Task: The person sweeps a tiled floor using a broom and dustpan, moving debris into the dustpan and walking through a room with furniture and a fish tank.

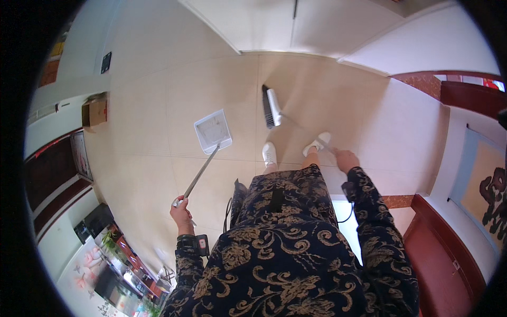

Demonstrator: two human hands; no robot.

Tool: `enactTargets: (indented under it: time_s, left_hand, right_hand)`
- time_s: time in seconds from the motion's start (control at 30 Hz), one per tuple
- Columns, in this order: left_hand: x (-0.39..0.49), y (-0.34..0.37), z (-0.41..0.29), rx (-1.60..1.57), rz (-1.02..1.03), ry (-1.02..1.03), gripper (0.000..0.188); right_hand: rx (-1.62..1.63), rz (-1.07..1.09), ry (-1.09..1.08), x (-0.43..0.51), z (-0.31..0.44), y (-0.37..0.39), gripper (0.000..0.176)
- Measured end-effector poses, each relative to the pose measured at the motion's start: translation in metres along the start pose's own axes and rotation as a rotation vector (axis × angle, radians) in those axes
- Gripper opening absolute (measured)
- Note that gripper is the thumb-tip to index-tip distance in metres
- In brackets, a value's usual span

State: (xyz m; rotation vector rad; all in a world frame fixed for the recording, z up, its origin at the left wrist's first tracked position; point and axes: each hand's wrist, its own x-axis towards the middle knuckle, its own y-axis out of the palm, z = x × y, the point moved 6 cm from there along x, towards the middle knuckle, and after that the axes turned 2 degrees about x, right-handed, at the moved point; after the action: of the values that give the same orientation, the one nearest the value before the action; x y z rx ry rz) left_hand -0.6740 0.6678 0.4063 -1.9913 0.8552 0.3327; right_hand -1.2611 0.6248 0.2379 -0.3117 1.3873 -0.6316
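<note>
My left hand (182, 214) grips the long handle of a white dustpan (214, 131), whose pan rests on the tiled floor at centre left. Around the handle of a broom (274, 107) my right hand (347, 160) is closed, at the right. The broom head, white with dark bristles, is at the floor ahead of my feet, to the right of the dustpan and apart from it. The broom's handle looks blurred. Dust or marks seem to show inside the pan, too faint to tell apart.
White cabinets (269, 27) stand along the floor's far edge. A cardboard box (95, 112) sits by the left wall. At the right is a dark red door (439, 257). A cabinet with plants and a television (119, 291) lies at lower left. My white shoes (269, 154) are near the broom head.
</note>
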Motion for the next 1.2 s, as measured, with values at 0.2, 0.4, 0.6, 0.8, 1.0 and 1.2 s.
enactTargets:
  time_s: [0.2, 0.4, 0.6, 0.8, 1.0, 1.2]
  left_hand:
    - [0.001, 0.035, -0.047, 0.059, 0.101, 0.034, 0.016]
    - [-0.008, 0.080, -0.112, 0.074, 0.205, 0.099, 0.016]
    - [-0.013, 0.116, -0.154, 0.097, 0.271, 0.100, 0.015]
    - [-0.052, 0.142, -0.177, 0.127, 0.337, 0.151, 0.015]
    - [-0.059, 0.151, -0.197, 0.021, 0.404, 0.319, 0.016]
    - [-0.076, 0.156, -0.183, 0.053, 0.418, 0.342, 0.015]
  right_hand:
    - [0.105, -0.067, 0.283, -0.045, -0.101, -0.036, 0.033]
    - [0.146, -0.056, 0.481, -0.086, -0.154, -0.068, 0.033]
    - [0.130, -0.117, 0.520, -0.107, -0.181, -0.090, 0.032]
    - [0.160, -0.213, 0.509, -0.154, -0.203, -0.108, 0.030]
    - [0.170, -0.315, 0.278, -0.177, -0.168, -0.105, 0.032]
    - [0.265, -0.235, 0.203, -0.142, -0.107, -0.096, 0.031]
